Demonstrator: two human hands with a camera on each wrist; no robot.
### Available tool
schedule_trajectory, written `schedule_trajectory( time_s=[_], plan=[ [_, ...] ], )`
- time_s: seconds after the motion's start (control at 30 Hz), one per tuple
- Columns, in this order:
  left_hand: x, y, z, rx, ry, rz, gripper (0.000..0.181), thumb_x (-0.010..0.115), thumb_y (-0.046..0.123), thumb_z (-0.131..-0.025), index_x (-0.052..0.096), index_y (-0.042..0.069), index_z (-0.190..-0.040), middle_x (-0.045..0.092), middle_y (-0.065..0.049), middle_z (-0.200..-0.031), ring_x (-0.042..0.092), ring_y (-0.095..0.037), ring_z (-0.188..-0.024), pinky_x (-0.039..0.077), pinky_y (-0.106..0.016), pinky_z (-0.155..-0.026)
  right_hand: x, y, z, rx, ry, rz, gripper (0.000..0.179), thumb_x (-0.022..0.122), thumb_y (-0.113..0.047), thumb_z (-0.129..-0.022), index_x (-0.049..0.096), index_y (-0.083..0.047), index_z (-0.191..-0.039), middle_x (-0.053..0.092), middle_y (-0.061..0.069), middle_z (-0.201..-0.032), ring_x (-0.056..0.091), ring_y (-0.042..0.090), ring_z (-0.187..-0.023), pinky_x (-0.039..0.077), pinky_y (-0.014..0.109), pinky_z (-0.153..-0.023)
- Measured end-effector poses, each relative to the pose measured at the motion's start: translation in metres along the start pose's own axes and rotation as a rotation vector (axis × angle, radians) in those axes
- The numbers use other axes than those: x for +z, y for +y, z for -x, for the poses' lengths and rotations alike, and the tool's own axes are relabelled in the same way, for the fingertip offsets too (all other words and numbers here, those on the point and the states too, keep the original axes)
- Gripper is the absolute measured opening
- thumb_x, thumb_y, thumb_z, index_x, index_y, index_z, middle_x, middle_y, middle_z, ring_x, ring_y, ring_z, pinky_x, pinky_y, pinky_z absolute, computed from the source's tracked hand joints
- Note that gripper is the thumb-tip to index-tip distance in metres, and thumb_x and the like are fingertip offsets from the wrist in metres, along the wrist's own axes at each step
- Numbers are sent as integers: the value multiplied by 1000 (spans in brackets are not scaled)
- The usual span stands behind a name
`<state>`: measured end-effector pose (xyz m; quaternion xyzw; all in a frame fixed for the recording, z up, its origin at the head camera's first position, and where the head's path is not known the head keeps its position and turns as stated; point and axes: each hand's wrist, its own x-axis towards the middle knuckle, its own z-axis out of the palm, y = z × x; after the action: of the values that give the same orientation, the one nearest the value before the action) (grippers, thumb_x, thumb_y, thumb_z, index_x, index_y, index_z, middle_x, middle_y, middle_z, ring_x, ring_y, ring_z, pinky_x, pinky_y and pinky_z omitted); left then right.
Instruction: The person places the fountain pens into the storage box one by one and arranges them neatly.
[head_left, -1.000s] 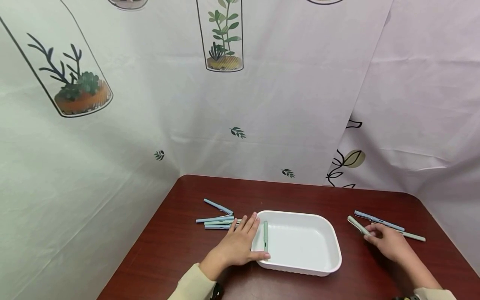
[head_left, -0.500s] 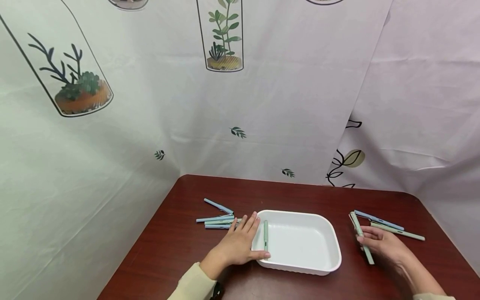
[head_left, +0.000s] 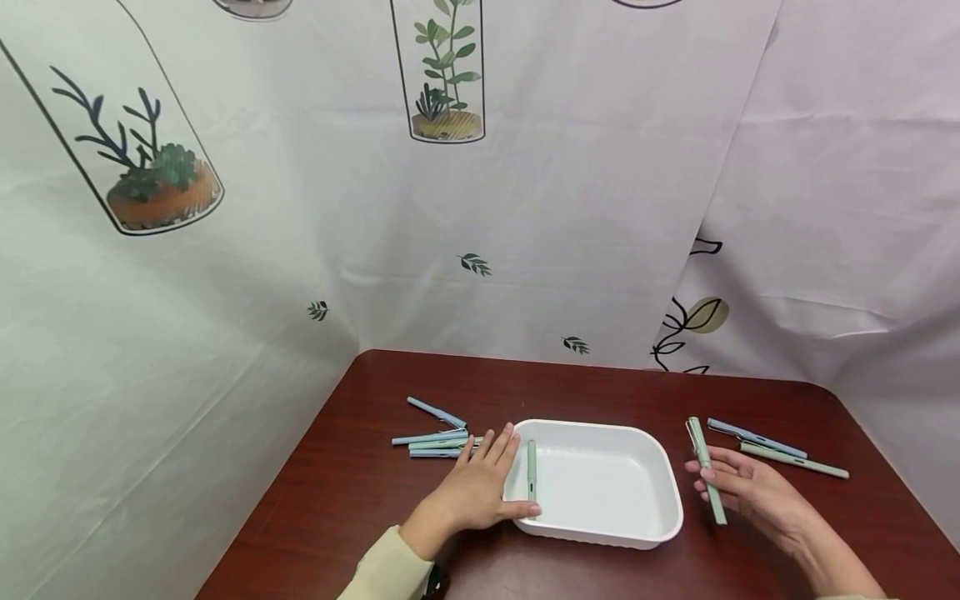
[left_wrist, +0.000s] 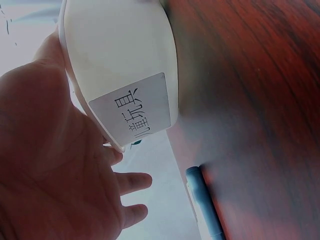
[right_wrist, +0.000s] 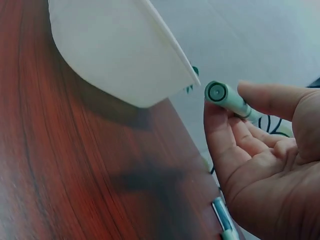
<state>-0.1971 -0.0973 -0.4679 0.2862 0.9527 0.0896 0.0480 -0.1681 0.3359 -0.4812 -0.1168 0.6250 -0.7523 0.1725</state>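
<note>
My right hand (head_left: pixel 757 493) pinches a pale green pen (head_left: pixel 705 467) between thumb and fingers, to the right of a white tray (head_left: pixel 600 537). The right wrist view shows the held pen (right_wrist: pixel 225 96) end-on, raised above the table. Spread over the tray's left rim, my left hand (head_left: pixel 474 492) has straight fingers, its thumb lying across the near left corner. Inside the tray, along its left wall, lies another green pen (head_left: pixel 532 471). The left wrist view shows the palm (left_wrist: pixel 60 165) against the tray's side, which bears a printed label (left_wrist: pixel 134 107).
Left of the tray lie several pens, among them a blue pen (head_left: pixel 437 412) at the back; my left fingers partly cover others. On the right a blue pen (head_left: pixel 757 438) and a green pen (head_left: pixel 795 460) rest on the dark red table (head_left: pixel 322 517). Patterned cloth (head_left: pixel 525 208) hangs behind.
My right hand has lifted the green pen away from the other two right-hand pens, turned it more upright in view and brought it left toward the tray. The left hand has stayed put.
</note>
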Motion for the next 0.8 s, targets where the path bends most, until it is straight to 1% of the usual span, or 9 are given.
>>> schedule_trajectory(
  time_s=[0.2,0.3,0.37,0.47,0.6,0.73,0.8],
  plan=[
    [1,0,-1,-10,-6,7,106,53,77,-88,22,8,-162,15,-9,-170,22,-37,-153,18,-59,-121,12,2,0,-53,-44,-13,44,44,6,-104,62,-27,-128,70,0,-123,70,13,-102,58,30,-88],
    [2,-1,-1,-11,-3,10,106,54,77,-88,22,8,-162,16,-10,-170,23,-37,-153,18,-59,-121,19,2,-1,-56,-38,-3,44,46,7,-103,60,-25,-129,70,1,-123,70,14,-103,57,31,-89],
    [3,-1,-1,-12,-3,11,106,54,77,-88,22,8,-162,16,-10,-170,23,-37,-153,18,-59,-121,24,1,-2,-40,-22,20,43,47,6,-103,59,-26,-129,70,2,-122,70,15,-102,58,33,-89],
    [3,0,-2,-17,-7,15,106,54,77,-88,21,8,-162,15,-9,-170,23,-37,-153,18,-59,-121,31,0,-3,9,6,49,41,51,2,-103,60,-30,-127,69,1,-122,70,15,-101,59,35,-87],
    [3,0,-1,-20,-4,12,106,53,77,-88,21,9,-162,15,-9,-170,23,-37,-153,19,-59,-121,39,-2,-5,61,28,61,39,53,-2,-103,60,-34,-124,68,-2,-123,68,14,-100,59,35,-85],
    [3,0,-1,-16,8,3,105,54,76,-88,23,8,-162,17,-9,-170,24,-37,-152,20,-59,-121,46,-2,-8,74,36,47,39,54,-3,-103,58,-36,-124,68,-5,-123,67,14,-101,59,36,-84],
    [3,0,-1,-13,12,5,105,55,76,-88,24,7,-161,17,-9,-169,25,-38,-152,21,-60,-120,50,-2,-9,72,46,45,38,54,-3,-103,57,-34,-126,67,-5,-124,67,14,-102,59,36,-84]
  ],
)
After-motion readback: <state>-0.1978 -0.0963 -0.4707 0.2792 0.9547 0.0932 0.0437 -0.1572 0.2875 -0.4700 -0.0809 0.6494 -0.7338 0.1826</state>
